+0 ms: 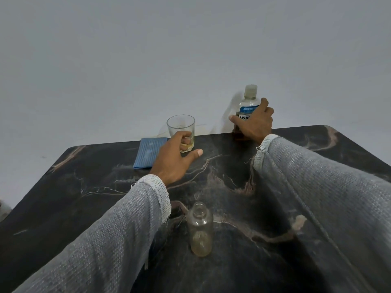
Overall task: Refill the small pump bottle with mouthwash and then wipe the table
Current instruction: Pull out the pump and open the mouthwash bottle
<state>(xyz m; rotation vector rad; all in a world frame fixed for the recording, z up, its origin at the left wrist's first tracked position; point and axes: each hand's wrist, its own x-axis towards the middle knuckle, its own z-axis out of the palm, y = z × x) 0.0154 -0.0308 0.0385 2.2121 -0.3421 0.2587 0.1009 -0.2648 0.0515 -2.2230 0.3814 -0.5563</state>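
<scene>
The surface (pixel 84 197) is black with pale pinkish marble veins. A ribbed blue cloth (pixel 148 153) lies left of the left fingers (pixel 186 140). Both sleeves (pixel 317 187) are grey knit.

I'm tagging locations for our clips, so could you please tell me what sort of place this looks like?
Probably a room in a home, though that is uncertain: a dark marble-patterned table against a bare white wall, with a mouthwash bottle, a drinking glass and a blue cloth.
</scene>
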